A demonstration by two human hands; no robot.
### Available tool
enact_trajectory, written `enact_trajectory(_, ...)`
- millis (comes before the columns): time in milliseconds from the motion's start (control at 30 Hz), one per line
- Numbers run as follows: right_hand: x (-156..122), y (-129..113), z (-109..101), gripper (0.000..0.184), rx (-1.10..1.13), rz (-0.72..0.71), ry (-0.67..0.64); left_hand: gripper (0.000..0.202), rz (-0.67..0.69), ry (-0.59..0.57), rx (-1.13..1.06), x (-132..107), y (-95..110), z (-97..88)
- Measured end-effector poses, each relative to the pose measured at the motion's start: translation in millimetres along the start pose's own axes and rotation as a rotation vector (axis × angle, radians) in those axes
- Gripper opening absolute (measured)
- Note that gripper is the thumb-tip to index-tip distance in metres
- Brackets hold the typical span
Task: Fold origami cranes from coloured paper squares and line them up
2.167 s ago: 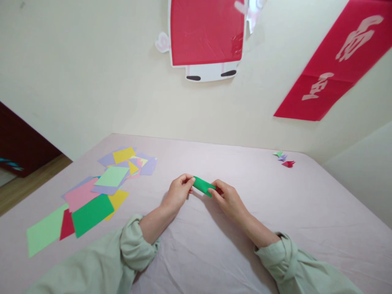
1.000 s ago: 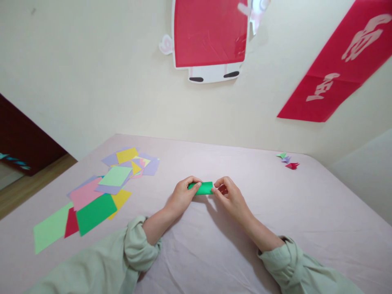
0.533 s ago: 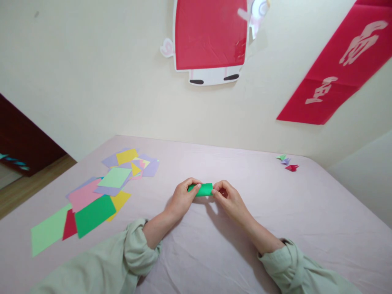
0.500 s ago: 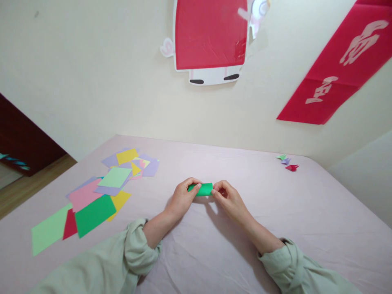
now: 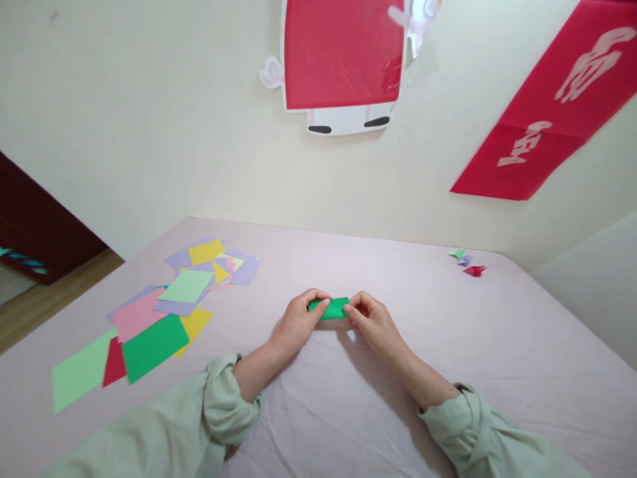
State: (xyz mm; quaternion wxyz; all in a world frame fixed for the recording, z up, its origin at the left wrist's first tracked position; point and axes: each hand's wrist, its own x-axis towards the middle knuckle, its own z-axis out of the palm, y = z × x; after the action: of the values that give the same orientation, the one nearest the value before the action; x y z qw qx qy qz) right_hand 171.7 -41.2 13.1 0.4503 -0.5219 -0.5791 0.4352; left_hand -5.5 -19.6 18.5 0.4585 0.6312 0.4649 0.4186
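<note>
A small folded strip of green paper (image 5: pixel 335 309) is held just above the table, between my two hands. My left hand (image 5: pixel 300 318) is closed on its left end, the thumb lying over the front face. At the right end, my right hand (image 5: pixel 372 318) pinches the edge between thumb and fingertips. The fingers behind the paper are partly hidden. Its long side runs roughly level from one hand to the other.
On the left lie loose coloured paper sheets (image 5: pixel 155 348), overlapping. Several small folded paper pieces, including a red one (image 5: pixel 474 271), sit at the far right of the cloth-covered table (image 5: pixel 398 431). The wall (image 5: pixel 209 153) rises behind the table.
The green paper and both hands have shifted very slightly right. My right fingertips now sit a little further over the paper's right end.
</note>
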Motion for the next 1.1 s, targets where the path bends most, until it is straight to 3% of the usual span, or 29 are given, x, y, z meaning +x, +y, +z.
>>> enact_trajectory(533,-0.3,3.2,1.4,0.021,-0.034,-0.021,0.025,0.018,0.005,0.005,0.024,-2.0,3.7,0.9)
enact_trajectory(767,-0.8,3.5,4.4,0.024,0.084,-0.018,0.018,0.018,0.007,0.015,0.041,-2.1,1.0,3.0)
enact_trajectory(1100,-0.3,-3.5,-0.8,0.019,-0.151,-0.062,0.002,0.018,0.015,-0.032,0.083,-3.7,-3.0,4.2)
